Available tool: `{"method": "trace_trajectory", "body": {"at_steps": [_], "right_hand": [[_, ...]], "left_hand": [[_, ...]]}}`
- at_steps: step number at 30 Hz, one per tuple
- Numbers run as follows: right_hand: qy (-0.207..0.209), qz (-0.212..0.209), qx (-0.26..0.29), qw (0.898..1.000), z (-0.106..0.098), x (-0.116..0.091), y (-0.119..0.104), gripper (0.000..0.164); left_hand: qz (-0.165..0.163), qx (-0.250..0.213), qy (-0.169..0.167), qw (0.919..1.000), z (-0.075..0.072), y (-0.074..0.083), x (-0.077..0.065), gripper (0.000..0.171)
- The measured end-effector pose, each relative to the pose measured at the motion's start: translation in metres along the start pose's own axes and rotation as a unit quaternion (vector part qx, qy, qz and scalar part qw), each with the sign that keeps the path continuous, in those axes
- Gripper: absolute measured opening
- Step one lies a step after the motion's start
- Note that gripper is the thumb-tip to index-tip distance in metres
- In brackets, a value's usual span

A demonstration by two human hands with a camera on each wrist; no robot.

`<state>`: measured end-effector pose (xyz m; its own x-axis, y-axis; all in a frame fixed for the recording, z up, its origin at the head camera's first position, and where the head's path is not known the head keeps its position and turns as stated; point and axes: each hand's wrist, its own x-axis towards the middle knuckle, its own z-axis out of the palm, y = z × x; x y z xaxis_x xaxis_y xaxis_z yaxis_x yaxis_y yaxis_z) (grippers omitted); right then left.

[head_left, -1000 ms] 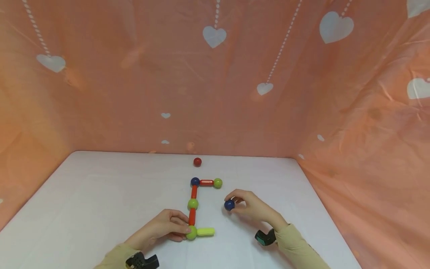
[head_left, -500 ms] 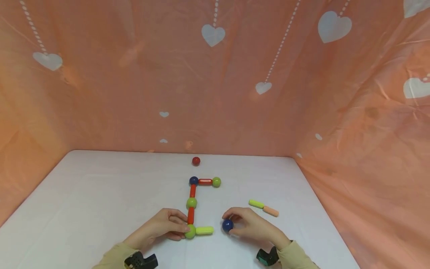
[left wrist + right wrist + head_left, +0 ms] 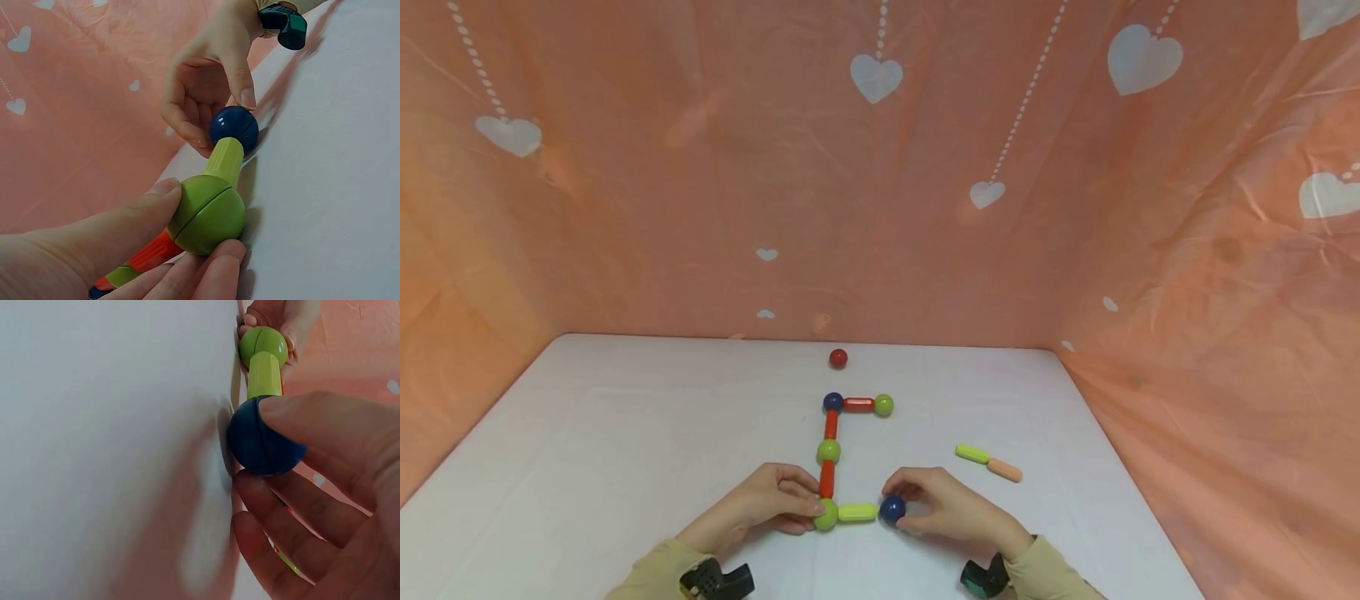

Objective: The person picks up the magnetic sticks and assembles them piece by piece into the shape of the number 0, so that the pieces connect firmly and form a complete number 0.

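Note:
My left hand (image 3: pixel 771 502) pinches the near green ball (image 3: pixel 209 215) between thumb and fingers. From that ball a yellow-green rod (image 3: pixel 857 512) points right, and a red rod (image 3: pixel 827 479) runs away to a middle green ball (image 3: pixel 828 451). Beyond it another red rod (image 3: pixel 831 425) reaches a blue ball (image 3: pixel 833 402), where a third red rod (image 3: pixel 859 405) leads to a far green ball (image 3: pixel 883 406). In my right hand (image 3: pixel 951 507) a second blue ball (image 3: pixel 265 437) is pinched by thumb and fingertips, at the free end of the yellow-green rod; a small gap or contact is hard to tell.
A loose red ball (image 3: pixel 838 358) lies near the far edge of the white table (image 3: pixel 662 417). To the right, a yellow-green rod (image 3: pixel 972 454) and an orange rod (image 3: pixel 1005 470) lie end to end. Orange cloth with hearts (image 3: pixel 700 167) hangs behind the table.
My right hand has brought the blue ball nearer and then left, up to the rod's end. The loose rods at right came into view from behind it. My left hand stays on the green ball.

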<state>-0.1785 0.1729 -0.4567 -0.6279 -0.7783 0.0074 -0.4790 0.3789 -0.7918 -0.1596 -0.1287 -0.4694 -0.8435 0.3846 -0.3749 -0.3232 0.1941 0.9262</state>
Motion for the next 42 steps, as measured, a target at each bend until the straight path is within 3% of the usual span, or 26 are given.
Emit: {"method": "trace_trajectory", "body": {"at_steps": [13,19,30,38,42], "right_hand": [[-0.006,0.001,-0.015,1.0,0.002,0.003,-0.003,0.03],[0.007,0.009,-0.004,1.0,-0.003,-0.004,-0.001,0.036],[0.131,-0.026,-0.045,0.99,-0.046,-0.031,0.004,0.036],[0.226,-0.008,-0.124,0.966,-0.079,-0.065,0.026,0.036],[0.231,0.023,-0.124,0.965,-0.084,-0.077,0.038,0.026]], "left_hand": [[-0.014,0.014,0.028,0.9994,0.002,-0.002,0.001,0.046],[-0.008,0.004,0.018,0.9998,0.003,0.0,0.001,0.047],[-0.005,0.01,0.018,0.9998,0.001,0.0,-0.001,0.043],[-0.008,0.013,0.02,0.9997,0.002,0.001,0.0,0.044],[-0.006,0.016,0.019,0.9997,0.002,0.001,-0.002,0.043]]}}
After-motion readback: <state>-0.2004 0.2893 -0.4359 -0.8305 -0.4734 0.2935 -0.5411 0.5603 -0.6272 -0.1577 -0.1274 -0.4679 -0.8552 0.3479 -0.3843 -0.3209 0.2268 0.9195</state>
